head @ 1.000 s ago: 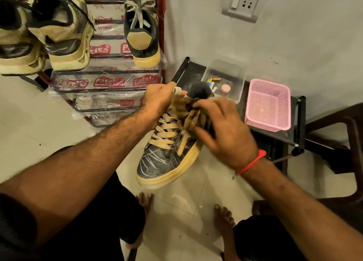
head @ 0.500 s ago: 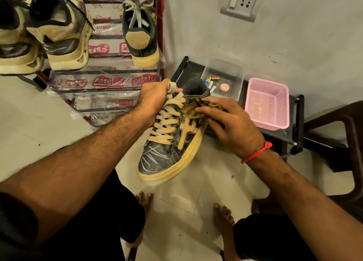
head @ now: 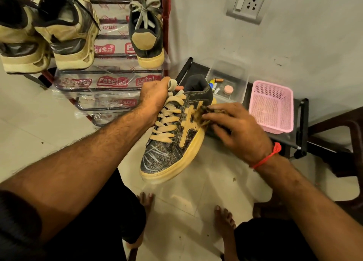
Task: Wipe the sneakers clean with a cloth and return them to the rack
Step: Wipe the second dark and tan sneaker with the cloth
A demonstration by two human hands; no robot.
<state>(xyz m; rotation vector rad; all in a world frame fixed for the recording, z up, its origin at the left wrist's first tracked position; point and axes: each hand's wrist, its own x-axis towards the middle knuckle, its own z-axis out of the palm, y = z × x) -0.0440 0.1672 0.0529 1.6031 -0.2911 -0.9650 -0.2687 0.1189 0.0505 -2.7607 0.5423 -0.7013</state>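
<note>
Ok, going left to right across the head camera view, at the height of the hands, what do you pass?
Left hand gripping the sneaker's laces side → sneaker → cloth pressed on its side → right hand → pink basket.

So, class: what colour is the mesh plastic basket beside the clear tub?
Pink; the mesh plastic basket shows best in the head view.
</note>
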